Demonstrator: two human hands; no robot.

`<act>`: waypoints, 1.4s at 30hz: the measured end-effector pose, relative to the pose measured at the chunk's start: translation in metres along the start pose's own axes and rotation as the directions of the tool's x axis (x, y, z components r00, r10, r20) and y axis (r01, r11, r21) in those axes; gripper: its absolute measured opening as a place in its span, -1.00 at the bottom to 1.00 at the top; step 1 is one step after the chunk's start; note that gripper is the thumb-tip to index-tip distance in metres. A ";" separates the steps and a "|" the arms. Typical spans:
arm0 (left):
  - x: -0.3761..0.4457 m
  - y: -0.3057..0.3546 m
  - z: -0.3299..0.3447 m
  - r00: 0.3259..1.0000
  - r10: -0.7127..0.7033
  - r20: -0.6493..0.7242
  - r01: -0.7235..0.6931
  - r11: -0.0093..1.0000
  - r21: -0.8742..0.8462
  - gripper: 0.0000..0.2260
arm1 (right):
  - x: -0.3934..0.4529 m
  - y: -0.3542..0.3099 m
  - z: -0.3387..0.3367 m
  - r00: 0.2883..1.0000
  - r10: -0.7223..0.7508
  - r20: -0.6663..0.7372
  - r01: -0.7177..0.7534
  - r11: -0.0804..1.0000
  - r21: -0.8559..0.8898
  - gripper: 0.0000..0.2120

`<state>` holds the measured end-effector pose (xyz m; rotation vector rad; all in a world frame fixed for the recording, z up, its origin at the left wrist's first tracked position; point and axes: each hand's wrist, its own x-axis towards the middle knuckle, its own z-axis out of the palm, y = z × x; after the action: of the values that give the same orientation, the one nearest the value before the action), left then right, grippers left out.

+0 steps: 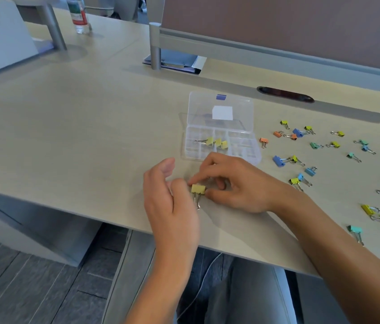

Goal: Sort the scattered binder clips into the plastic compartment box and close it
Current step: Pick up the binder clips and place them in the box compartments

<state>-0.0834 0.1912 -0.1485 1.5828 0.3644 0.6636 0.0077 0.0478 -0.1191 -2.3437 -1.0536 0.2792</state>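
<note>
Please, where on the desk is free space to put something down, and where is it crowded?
Free: the wide bare stretch of desk left of the open compartment box, reaching back toward the water bottle. Crowded: right of the box, where scattered binder clips cover the surface. In front of the box, the left hand and right hand hold a yellow clip.

A big pale desk (79,127), smooth and light tan. On it, a clear plastic box (221,146) with its lid up, three yellow clips (217,143) inside. To the right, lots of little clips (310,157) spread about: yellow, blue, green, orange, pink. Near the front edge, one yellow clip (198,189) between two hands. Far back, a water bottle (79,16), a grey post (155,46) standing on a dark folder (179,61), and a dark slot (285,94) in the desk top.
</note>
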 end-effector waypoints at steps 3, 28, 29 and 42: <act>0.002 0.003 0.001 0.999 -0.031 0.020 0.031 0.999 0.013 -0.64 | 0.001 0.001 -0.002 1.000 0.010 -0.024 -0.010 1.000 -0.002 -0.79; 0.054 -0.014 0.043 0.942 -0.001 0.336 -0.233 0.719 0.655 -0.42 | 0.063 0.050 -0.028 0.837 0.289 -0.465 -0.347 0.937 -0.042 -0.82; 0.054 -0.013 0.043 0.939 -0.012 0.345 -0.233 0.713 0.661 -0.43 | 0.062 0.051 -0.028 0.834 0.282 -0.475 -0.336 0.941 -0.032 -0.83; 0.069 -0.014 0.060 0.896 -0.022 0.443 -0.360 0.550 0.754 -0.47 | 0.059 0.050 -0.026 0.845 0.256 -0.469 -0.313 0.949 -0.046 -0.88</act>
<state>0.0091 0.1860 -0.1495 2.6588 0.1978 0.2621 0.0889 0.0542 -0.1240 -2.4970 -0.5018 -0.2365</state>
